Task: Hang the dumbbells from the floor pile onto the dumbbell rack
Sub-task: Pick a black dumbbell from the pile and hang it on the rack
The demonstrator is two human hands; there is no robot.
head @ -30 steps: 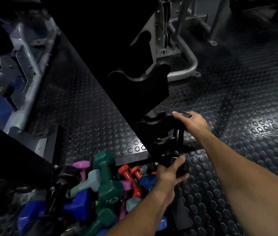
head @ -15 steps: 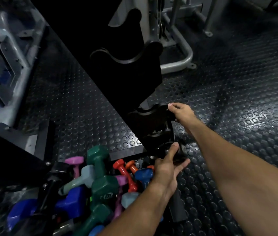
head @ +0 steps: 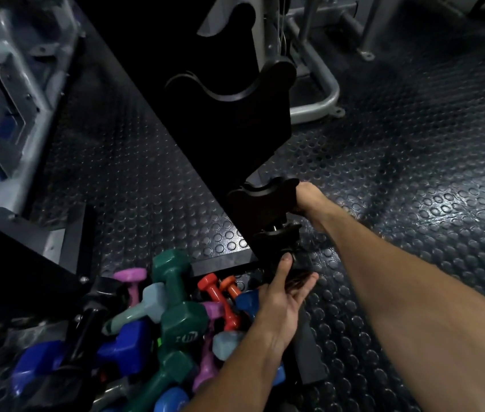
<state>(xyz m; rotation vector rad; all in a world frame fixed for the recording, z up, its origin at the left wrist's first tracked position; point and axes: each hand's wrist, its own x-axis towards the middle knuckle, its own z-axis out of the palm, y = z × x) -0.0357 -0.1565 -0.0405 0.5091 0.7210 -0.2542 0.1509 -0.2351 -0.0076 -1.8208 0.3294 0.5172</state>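
The right hand (head: pixel 309 200) is gripping the upper end of a black dumbbell (head: pixel 276 236) beside a low cradle of the black dumbbell rack (head: pixel 229 129). The left hand (head: pixel 282 295), fingers loosely extended, is supporting its lower end. Coloured dumbbells, including a green dumbbell (head: pixel 175 298), are lying piled on the studded rubber floor (head: pixel 413 173).

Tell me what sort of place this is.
Most likely a gym: a pile of coloured coated dumbbells lies on the black studded rubber floor, beside a black dumbbell rack with curved cradles and grey metal machine frames.
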